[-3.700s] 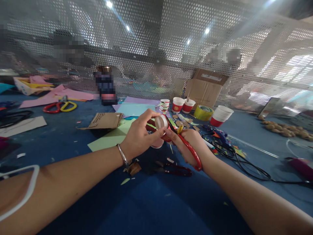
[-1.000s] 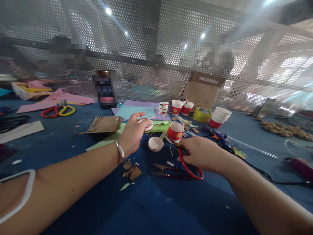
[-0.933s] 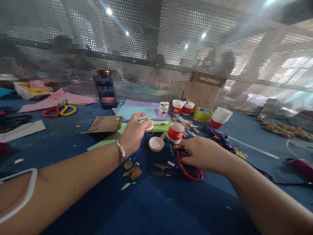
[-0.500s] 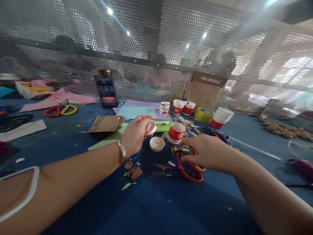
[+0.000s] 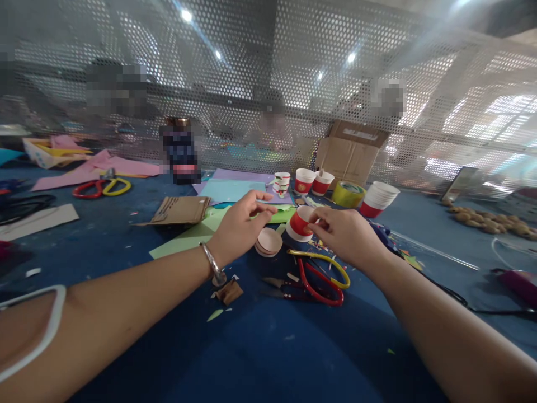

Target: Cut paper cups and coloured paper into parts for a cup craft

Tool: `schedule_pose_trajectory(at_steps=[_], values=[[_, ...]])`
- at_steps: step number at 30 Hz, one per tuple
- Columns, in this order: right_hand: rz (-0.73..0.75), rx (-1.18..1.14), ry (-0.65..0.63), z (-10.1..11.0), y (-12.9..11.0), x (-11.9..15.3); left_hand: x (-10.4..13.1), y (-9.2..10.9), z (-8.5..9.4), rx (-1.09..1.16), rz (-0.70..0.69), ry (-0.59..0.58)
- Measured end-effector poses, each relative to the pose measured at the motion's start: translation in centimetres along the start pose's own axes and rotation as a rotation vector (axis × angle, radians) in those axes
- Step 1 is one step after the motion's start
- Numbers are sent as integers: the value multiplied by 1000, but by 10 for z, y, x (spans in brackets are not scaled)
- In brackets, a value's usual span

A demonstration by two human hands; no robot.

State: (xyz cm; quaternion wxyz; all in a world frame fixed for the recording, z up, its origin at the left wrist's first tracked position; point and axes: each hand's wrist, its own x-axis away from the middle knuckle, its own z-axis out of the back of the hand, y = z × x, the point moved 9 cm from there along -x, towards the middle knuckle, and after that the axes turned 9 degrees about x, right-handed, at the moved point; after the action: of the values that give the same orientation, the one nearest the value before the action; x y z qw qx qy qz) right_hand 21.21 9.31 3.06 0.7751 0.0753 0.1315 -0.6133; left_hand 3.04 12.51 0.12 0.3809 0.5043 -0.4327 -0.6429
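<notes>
My right hand (image 5: 346,234) pinches the side of a red paper cup (image 5: 298,226) that tilts slightly, with a white rim at its base. To its left, my left hand (image 5: 241,228) is open and holds nothing, its fingers stretched out over the table. Just below those fingertips lie shallow cut-off cup bottoms (image 5: 269,242), one resting in the other. A pair of scissors (image 5: 322,285) with red and yellow handles lies near me, blades apart and pointing left. Brown paper scraps (image 5: 230,292) are by my left wrist.
Two red paper cups (image 5: 304,182), a cut-up cup tower (image 5: 281,183), yellow tape (image 5: 348,194) and a cup stack (image 5: 380,198) stand behind. Cardboard (image 5: 181,210), coloured paper (image 5: 232,191) and more scissors (image 5: 102,187) lie left. A perforated metal screen (image 5: 251,73) rises at the back.
My left hand has let go of a cup bottom, which now sits on the other one. My right hand has moved from above the scissors up to the red cup and taken hold of it.
</notes>
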Motion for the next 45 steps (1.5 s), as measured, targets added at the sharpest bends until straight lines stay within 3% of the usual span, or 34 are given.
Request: schedule_pose_trajectory(at_steps=[4, 8, 11, 14, 18, 22, 25, 29, 32, 34, 37, 42, 45], values=[[6, -334, 143, 15, 2, 3, -1, 10, 1, -3, -64, 14], [29, -773, 77, 14, -7, 7, 0, 7, -15, 219, 15, -107], [21, -946, 40, 9, -13, 7, 2, 5, -21, 377, 63, -166], [-16, -1031, 36, 5, -12, 6, 4, 11, -18, 414, 29, -151], [-27, -934, 127, 12, -9, 9, 6, 24, -5, 391, -86, -28], [0, -622, 313, 35, -11, 19, 6, 34, 9, 278, -186, 87], [122, -411, 307, 42, -26, 22, 6, 34, 5, 184, -174, 17], [296, -245, 239, 34, -45, 24, 13, 39, -11, 189, -164, -120], [349, -224, 220, 29, -48, 23, 17, 47, -12, 254, -222, -100], [305, -263, 257, 34, -38, 20, 16, 47, -7, 290, -263, -51], [122, -272, 290, 43, -4, 8, 9, 32, 2, 297, -255, 8], [-282, -169, 374, 71, 96, -11, -6, 3, 23, 222, -200, 172], [-505, -55, 357, 79, 162, -15, -10, -3, 26, 199, -166, 190]])
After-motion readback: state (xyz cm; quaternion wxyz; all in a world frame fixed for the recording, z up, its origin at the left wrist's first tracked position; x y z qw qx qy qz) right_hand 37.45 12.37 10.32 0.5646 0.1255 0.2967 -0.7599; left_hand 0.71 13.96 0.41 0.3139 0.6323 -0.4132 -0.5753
